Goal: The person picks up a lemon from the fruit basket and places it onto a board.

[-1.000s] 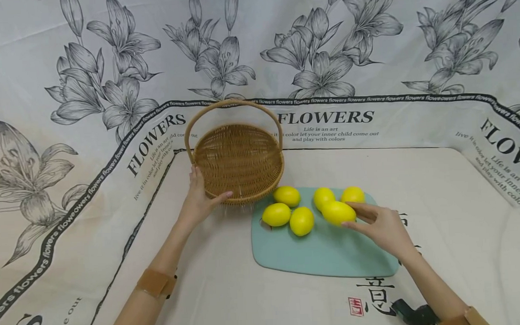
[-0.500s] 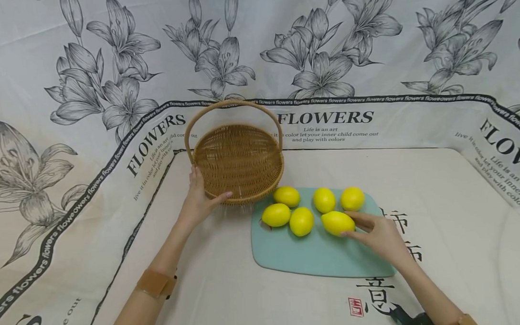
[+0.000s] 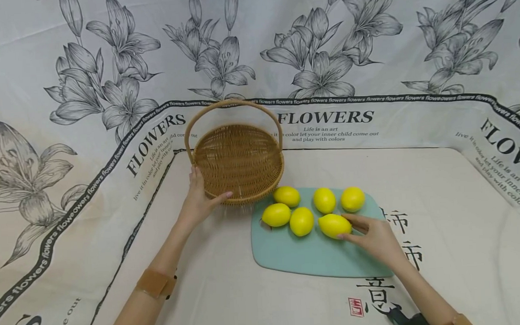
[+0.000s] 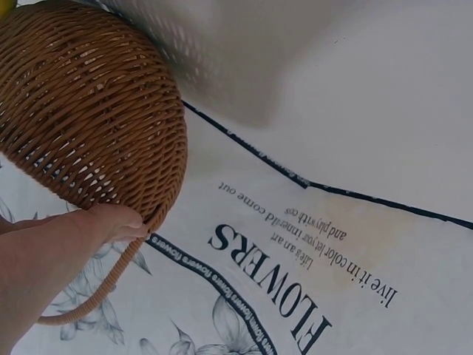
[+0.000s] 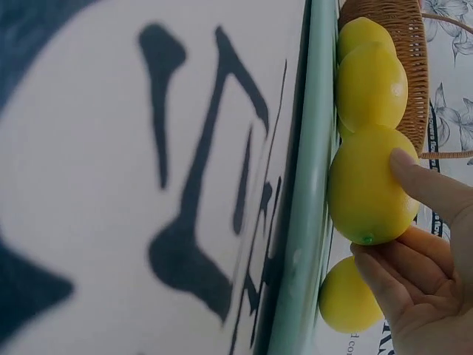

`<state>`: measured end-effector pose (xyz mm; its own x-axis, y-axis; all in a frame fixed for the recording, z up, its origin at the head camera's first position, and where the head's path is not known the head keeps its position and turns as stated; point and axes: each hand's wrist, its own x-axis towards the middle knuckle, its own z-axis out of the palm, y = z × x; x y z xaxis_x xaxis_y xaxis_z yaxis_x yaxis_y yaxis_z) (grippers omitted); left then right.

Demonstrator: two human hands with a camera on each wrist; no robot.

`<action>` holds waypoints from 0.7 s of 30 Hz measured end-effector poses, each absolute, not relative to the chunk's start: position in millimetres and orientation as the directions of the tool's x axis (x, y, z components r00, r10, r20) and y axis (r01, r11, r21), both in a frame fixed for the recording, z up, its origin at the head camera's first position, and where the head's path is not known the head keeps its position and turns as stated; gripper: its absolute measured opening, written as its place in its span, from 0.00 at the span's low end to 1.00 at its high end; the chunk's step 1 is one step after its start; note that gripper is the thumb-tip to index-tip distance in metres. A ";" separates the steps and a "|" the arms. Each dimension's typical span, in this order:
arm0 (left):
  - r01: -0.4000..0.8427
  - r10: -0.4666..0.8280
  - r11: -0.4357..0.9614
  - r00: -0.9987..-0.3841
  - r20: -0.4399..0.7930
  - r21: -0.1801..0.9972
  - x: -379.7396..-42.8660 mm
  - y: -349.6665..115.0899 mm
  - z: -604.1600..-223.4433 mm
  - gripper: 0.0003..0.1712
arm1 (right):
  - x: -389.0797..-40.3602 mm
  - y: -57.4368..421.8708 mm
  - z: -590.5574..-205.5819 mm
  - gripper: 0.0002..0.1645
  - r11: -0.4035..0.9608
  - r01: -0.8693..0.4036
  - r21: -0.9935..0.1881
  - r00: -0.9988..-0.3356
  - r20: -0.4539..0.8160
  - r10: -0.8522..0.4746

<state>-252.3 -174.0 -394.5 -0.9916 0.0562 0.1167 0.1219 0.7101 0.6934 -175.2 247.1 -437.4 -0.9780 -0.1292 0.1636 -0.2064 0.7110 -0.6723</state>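
Observation:
A brown wicker basket [image 3: 238,163] with an arched handle stands tipped toward me, its hollow showing. My left hand [image 3: 198,199] grips its left side, thumb along the front rim; the left wrist view shows fingertips by the foot of the handle [image 4: 111,285]. In my right hand [image 3: 376,235] a yellow lemon [image 3: 335,226] is pinched between thumb and fingers, low over the front middle of a pale green board [image 3: 315,261]. In the right wrist view the thumb lies on the side of this lemon [image 5: 373,188], its green-tipped end facing the camera.
On the board's left sit three more lemons [image 3: 301,222], close by the basket. Two others [image 3: 352,199] lie along its back edge, behind the held one. A flower-printed cloth [image 3: 325,50] covers the back and sides, and black characters [image 3: 378,292] mark the table cover.
My right hand has brought its lemon down and slightly left, away from the two at the back, toward the front of the board. The left hand and basket have stayed put.

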 end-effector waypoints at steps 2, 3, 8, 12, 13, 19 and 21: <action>0.120 0.054 0.711 -0.992 0.117 0.693 -252.2 -174.3 -394.6 0.72 | -174.8 246.9 -437.3 0.39 0.717 -0.206 -0.666 -0.978 0.164 -0.129; 0.120 0.053 0.711 -0.992 0.117 0.692 -252.2 -174.4 -394.6 0.71 | -174.6 246.9 -437.2 0.39 0.719 -0.205 -0.664 -0.978 0.163 -0.128; 0.115 0.049 0.712 -0.992 0.115 0.692 -252.5 -174.4 -395.2 0.71 | -173.6 247.2 -435.9 0.40 0.726 -0.202 -0.657 -0.979 0.158 -0.129; 0.117 0.053 0.714 -0.992 0.114 0.690 -253.2 -174.4 -395.2 0.71 | -173.5 247.9 -435.1 0.40 0.725 -0.209 -0.657 -0.978 0.162 -0.135; 0.116 0.052 0.715 -0.992 0.112 0.689 -253.2 -174.3 -395.1 0.71 | -173.6 248.1 -435.1 0.39 0.725 -0.211 -0.656 -0.977 0.165 -0.135; 0.117 0.054 0.718 -0.992 0.113 0.686 -253.0 -174.4 -394.5 0.72 | -173.6 250.1 -437.5 0.36 0.729 -0.234 -0.643 -0.971 0.190 -0.145; 0.119 0.055 0.718 -0.992 0.114 0.686 -252.8 -174.3 -394.6 0.72 | -173.5 250.6 -438.4 0.35 0.732 -0.242 -0.637 -0.969 0.197 -0.149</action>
